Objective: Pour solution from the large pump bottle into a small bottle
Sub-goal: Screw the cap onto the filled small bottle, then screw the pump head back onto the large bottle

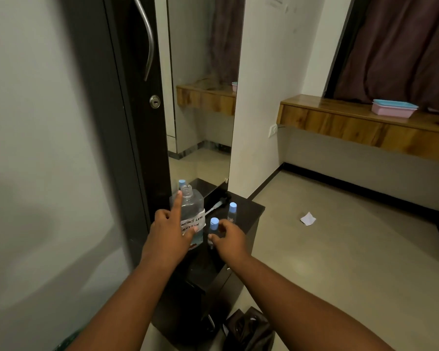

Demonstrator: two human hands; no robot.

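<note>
A large clear bottle [191, 209] with a white handwritten label stands uncapped on a low black cabinet [249, 211]. My left hand [169, 229] wraps its left side, index finger stretched up toward the neck. Its pump head [217, 205] lies on the cabinet top behind it. A small clear bottle with a blue cap [214, 228] stands just right of the large one, and my right hand [230, 239] grips its body. A second small blue-capped bottle [232, 211] stands farther back right. A third blue cap [181, 184] peeks out behind the large bottle.
A mirror [203, 97] and a dark door with a metal handle [147, 39] rise behind the cabinet. A dark bag [249, 330] lies on the floor in front. A scrap of paper [308, 219] lies on the floor to the right, below a wooden shelf [340, 122] with pink and blue trays [394, 108].
</note>
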